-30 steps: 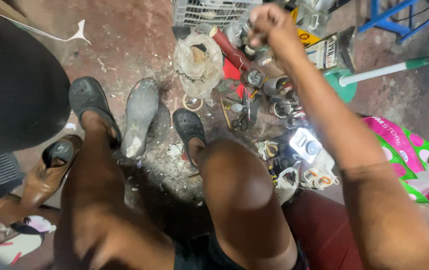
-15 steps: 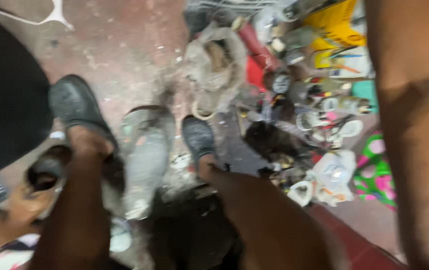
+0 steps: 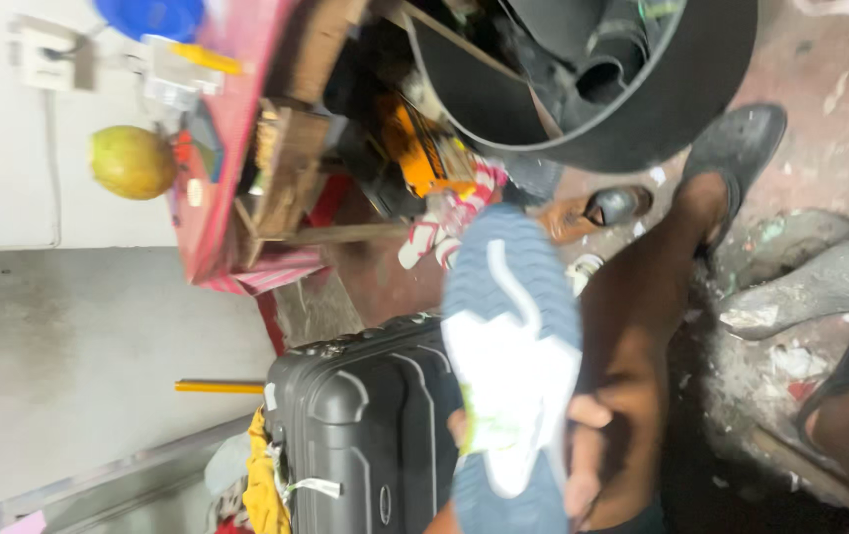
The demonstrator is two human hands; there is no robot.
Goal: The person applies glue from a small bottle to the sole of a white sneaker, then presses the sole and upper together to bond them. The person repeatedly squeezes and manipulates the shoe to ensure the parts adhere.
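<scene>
While you've got the shoe (image 3: 511,326) sole-up, probably to check the tread | one hand (image 3: 582,465) clamped around its heel, can't tell which | other hand's out of view | suitcase (image 3: 370,435) just beside.

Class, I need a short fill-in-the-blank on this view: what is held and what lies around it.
1. The hand holds a shoe with its ____ facing the camera.
2. Left of the shoe stands a dark grey ____.
3. On the red table lies a round yellow-green ____.

Missing words: sole; suitcase; fruit
</scene>
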